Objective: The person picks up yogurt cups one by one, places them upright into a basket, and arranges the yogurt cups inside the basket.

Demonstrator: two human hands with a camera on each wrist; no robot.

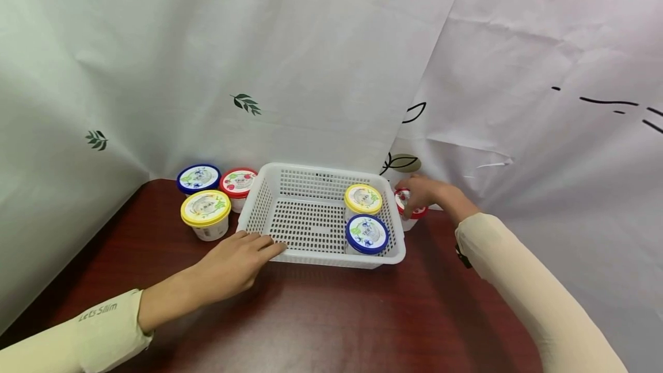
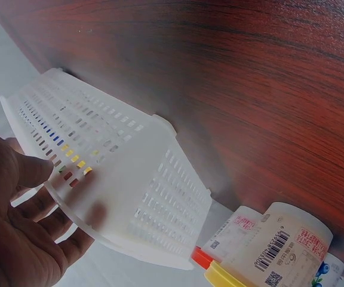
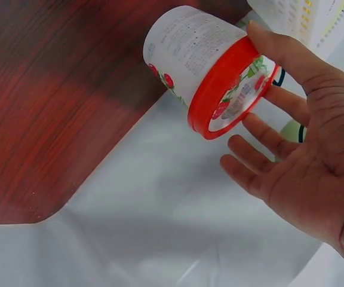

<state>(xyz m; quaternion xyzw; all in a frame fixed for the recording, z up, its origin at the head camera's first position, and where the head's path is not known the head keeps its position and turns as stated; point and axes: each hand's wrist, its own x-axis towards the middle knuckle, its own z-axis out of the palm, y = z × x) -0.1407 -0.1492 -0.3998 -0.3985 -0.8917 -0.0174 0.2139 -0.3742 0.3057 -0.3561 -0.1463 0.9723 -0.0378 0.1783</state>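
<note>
My left hand point(image 1: 235, 263) holds the front-left rim of a white plastic basket point(image 1: 316, 257). In the left wrist view, the thumb lies against the basket's outer wall point(image 2: 115, 191) and the other fingers pass over the rim. Just beyond the basket's right side, my right hand point(image 1: 422, 191) pinches a white tub with a red lid point(image 1: 410, 224). The right wrist view has thumb and index finger at opposite edges of the lid point(image 3: 220, 84), other fingers spread. Inside the basket's right end stand a yellow-lidded tub point(image 1: 363, 198) and a blue-lidded tub point(image 1: 367, 235).
Left of the basket stand three more tubs: one with a blue lid point(image 1: 199, 178), one red point(image 1: 239, 182), one yellow point(image 1: 206, 207). A white patterned curtain point(image 1: 321, 62) hangs behind the dark red wooden table point(image 1: 331, 321).
</note>
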